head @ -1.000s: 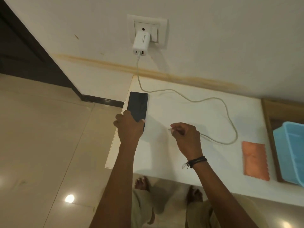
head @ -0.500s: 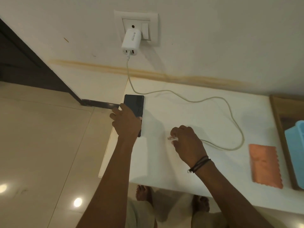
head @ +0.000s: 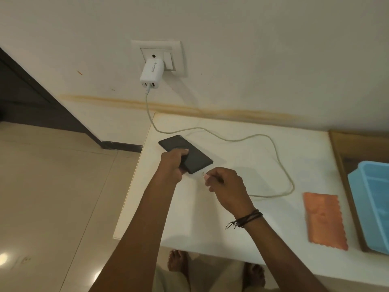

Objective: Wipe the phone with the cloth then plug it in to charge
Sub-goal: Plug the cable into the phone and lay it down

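Phone (head: 199,160) gripped by left fingers (head: 182,152); right fingers (head: 208,177) pinch plug (head: 203,173) just beside.

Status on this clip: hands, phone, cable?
Left hand grips phone. Right hand pinches cable plug, at phone's near end, seating unclear. Cloth lies aside, nothing blocking.

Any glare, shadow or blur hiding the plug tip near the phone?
Head view: dim warm light; two lamp reflections on the floor tiles, away from the work. Head view: charger casts a soft shadow rightward. Head view: plug tip, pinched by the right hand beside the phone, is small and soft; contact unclear.
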